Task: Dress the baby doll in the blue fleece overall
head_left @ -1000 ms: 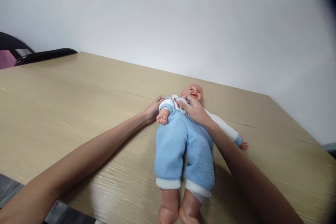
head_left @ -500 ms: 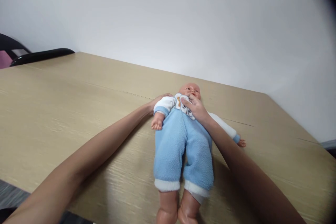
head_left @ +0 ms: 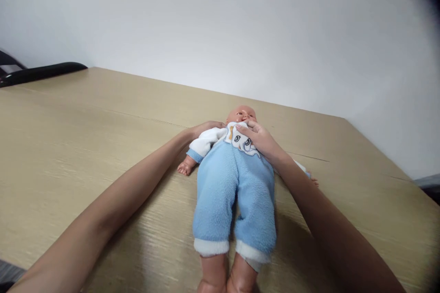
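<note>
Dropped outward since a second ago, the doll's arm [head_left: 187, 167] lies left of centre on the table [head_left: 85, 137]; the left hand [head_left: 202, 127] cups the shoulder of the doll [head_left: 233, 187], supine mid-frame, its clasp hidden, while the right hand [head_left: 263, 142] pinches the white top [head_left: 240, 139] under the chin, probably best gripping cloth only.

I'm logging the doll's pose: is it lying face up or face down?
Face up. The doll lies flat on the table, its face and printed chest showing; the right hand pinches its collar.
</note>
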The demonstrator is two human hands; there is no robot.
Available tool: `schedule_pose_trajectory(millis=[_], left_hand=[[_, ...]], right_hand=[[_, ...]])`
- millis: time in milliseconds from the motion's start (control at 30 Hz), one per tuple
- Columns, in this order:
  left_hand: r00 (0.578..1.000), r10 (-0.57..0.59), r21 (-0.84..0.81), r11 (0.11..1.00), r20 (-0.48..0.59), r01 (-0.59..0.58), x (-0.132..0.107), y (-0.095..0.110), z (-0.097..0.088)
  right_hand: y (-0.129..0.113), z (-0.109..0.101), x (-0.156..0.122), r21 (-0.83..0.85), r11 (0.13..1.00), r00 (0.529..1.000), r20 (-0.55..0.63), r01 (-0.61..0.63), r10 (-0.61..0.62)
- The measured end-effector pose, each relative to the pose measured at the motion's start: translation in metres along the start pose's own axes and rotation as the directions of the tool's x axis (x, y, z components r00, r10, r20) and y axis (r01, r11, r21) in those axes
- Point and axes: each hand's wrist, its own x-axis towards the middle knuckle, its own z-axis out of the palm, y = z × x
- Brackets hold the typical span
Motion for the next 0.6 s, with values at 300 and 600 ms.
schedule_pose_trajectory(millis=[300,600], left_hand=[[0.985,-0.014,0.466,0.882,0.169,-0.067,0.038,0.036,-0.018],[0.785,0.507,0.669,0.448,0.357,-0.593,-0.002,0.059,0.047]], right_hand=[[-0.009,-0.047,-0.038,-0.718,0.696,0.982,-0.115,0.024,-0.152],[0.060,-0.126,-0.164,-0.809,0.587,0.954,-0.180,-0.005,-0.240]])
